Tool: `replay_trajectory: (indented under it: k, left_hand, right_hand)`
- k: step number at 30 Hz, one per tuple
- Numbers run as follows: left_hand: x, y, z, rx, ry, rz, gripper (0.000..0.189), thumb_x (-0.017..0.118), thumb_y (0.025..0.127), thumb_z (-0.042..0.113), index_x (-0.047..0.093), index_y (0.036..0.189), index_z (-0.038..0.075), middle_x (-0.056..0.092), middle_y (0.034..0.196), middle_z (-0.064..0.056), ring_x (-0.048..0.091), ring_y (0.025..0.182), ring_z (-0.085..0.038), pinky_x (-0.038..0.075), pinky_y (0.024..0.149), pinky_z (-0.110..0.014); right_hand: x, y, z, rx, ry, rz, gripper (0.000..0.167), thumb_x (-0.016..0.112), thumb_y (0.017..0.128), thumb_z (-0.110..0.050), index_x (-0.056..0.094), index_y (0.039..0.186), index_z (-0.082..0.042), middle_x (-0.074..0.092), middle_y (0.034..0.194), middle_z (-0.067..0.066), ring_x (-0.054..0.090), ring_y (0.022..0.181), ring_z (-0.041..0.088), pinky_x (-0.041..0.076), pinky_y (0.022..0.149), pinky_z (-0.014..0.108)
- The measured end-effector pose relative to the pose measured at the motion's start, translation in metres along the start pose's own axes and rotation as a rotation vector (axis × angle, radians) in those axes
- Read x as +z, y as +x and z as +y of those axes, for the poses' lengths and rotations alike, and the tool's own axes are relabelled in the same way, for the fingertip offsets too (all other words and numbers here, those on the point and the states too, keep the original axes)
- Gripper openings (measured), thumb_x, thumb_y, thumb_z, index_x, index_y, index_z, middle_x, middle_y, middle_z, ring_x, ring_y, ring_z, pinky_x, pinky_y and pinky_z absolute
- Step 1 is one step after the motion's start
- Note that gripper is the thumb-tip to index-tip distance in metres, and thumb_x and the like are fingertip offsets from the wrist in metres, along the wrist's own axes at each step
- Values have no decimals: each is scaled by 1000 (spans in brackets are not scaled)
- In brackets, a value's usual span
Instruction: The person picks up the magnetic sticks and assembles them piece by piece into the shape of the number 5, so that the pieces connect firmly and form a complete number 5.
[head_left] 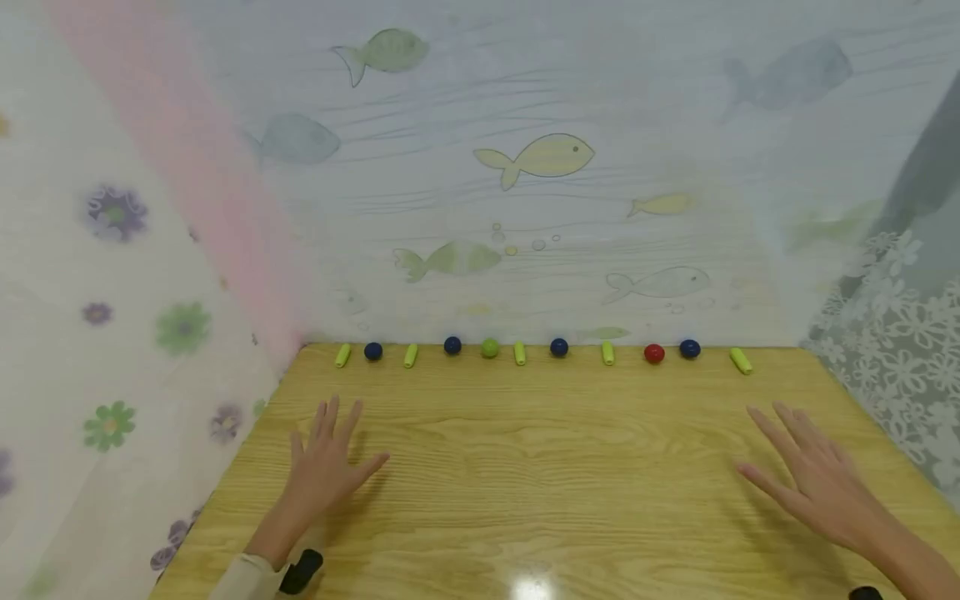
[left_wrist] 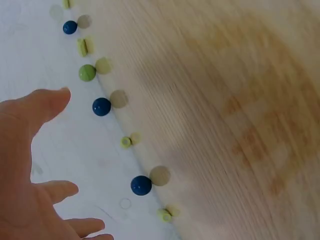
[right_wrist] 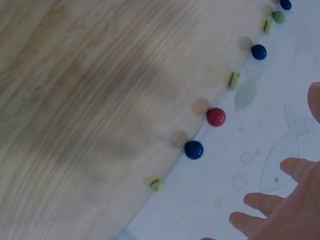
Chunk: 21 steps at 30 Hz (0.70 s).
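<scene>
Both hands hover over the wooden table (head_left: 540, 467) with fingers spread and nothing in them. On the left side is my left hand (head_left: 324, 467), nearest to a yellow-green cylinder (head_left: 342, 356) and a dark blue ball (head_left: 373, 352). My right hand (head_left: 817, 483) is at the right side, below another yellow-green cylinder (head_left: 741, 361). Along the table's far edge runs a row of small pieces: several dark blue balls, several yellow-green cylinders, a green ball (head_left: 490, 347) and a red ball (head_left: 654, 353). In the right wrist view the red ball (right_wrist: 216, 117) lies beside a dark blue ball (right_wrist: 194, 149).
Behind the row stands a pale wall covering (head_left: 555, 217) printed with fish. A flower-patterned white sheet (head_left: 112, 333) closes off the left side. White lace flowers on a curtain (head_left: 911, 333) border the table's right edge. Glare shows at the near edge.
</scene>
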<state>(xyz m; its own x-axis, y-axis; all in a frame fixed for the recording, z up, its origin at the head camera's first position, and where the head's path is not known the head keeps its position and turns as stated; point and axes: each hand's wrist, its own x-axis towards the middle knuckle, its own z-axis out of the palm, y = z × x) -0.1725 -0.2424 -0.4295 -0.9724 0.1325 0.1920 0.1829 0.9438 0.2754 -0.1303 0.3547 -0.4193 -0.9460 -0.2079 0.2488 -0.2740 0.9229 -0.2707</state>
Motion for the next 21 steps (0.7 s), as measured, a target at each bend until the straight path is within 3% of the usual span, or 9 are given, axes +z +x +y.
replay_trajectory:
  k: [4,9,16,21]
  left_hand:
    - [4,12,-12,-14,-72,52,78,66,87,40,30,147,4,22,147,-31,23,132,-50,23,94,-74]
    - [4,31,-28,-109,-266,74,63,65,90,21,36,141,-3,30,140,-33,34,123,-51,37,91,-64]
    - [9,63,-53,-201,-480,118,52,62,92,17,42,136,-3,42,134,-28,40,121,-43,39,93,-56]
    - [13,83,-70,-251,-571,149,49,61,93,20,45,134,-1,46,130,-26,44,119,-40,42,92,-53]
  right_hand:
    - [1,14,-1,-60,94,44,81,67,89,-29,19,153,-16,21,146,34,28,122,60,27,77,73]
    - [7,39,-6,-75,208,49,77,65,91,-25,20,152,-12,23,144,32,31,119,57,31,74,70]
    - [25,75,-5,-106,295,118,67,66,90,-19,31,146,-3,35,133,31,45,107,47,42,71,62]
    - [38,102,0,-61,348,123,64,66,90,-18,35,141,5,38,130,35,50,101,51,47,71,61]
